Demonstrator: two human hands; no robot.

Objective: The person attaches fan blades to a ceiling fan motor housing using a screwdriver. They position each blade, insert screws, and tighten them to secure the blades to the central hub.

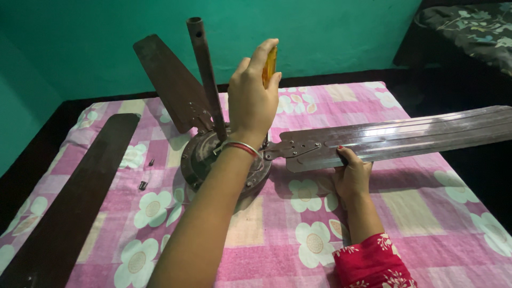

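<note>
Near edge of the bed: our right hand (352,178) grips the lower edge of the attached silver blade (394,140), fingers closed on it close to its bracket. The blade runs out past the right edge of the pink floral sheet (277,234). Detached dark blade (74,197) lies along the left edge, two small screws (145,176) just beside it. Fan motor hub (224,160) sits mid-sheet, downrod (205,69) tilted up, another dark blade (168,80) toward the far edge. Our left hand (252,96) is clamped on a yellow screwdriver handle (270,65) above the hub.
</note>
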